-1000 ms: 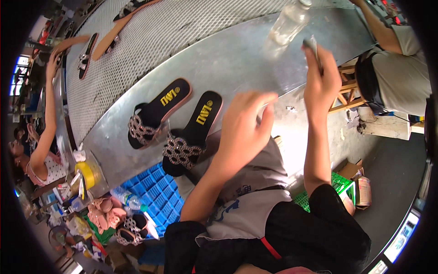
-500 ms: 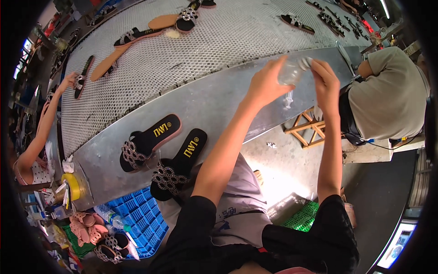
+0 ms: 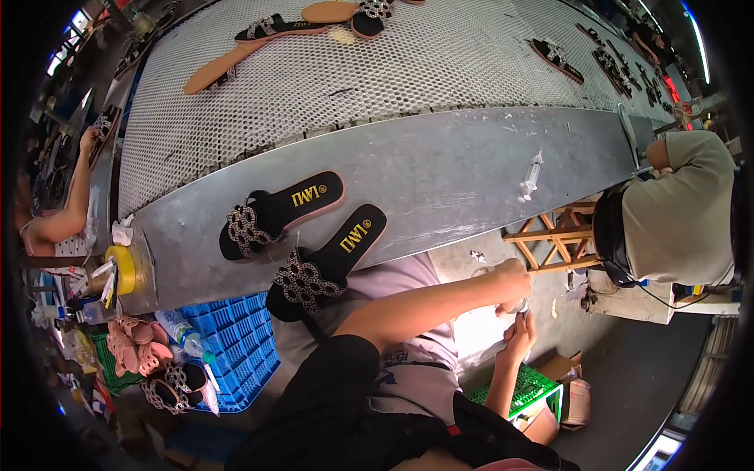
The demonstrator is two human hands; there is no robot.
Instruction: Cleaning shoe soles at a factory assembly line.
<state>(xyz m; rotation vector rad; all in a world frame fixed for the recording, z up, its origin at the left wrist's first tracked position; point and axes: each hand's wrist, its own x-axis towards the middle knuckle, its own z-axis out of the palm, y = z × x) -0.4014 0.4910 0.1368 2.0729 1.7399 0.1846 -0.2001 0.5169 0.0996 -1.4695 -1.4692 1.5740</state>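
Observation:
Off the front edge of the metal bench, my left hand (image 3: 512,284) is closed, mostly hiding the clear plastic bottle it holds. Just below, my right hand (image 3: 518,337) has its fingers pinched up against the bottle's small greyish end (image 3: 521,306); what they grip is hidden. On the bench, beyond both hands, lies a clear plastic syringe (image 3: 532,177). To the left rests a black slide sandal (image 3: 294,202) with jewelled straps. Its mate (image 3: 345,250) lies nearer me, its strap end reaching over the bench edge by my lap.
Behind the bench (image 3: 440,157), a white mesh surface (image 3: 440,63) carries more sandals. A yellow tape roll (image 3: 122,269) stands at the left end. Below are a blue crate (image 3: 243,345) and a green crate (image 3: 538,388). One person (image 3: 675,212) sits at right; another's arm (image 3: 77,188) shows at left.
Both my hands have come down from above the bench to past its front edge, staying together with the bottle. The syringe now shows fully. My view has shifted; the sandals beside me lie as before.

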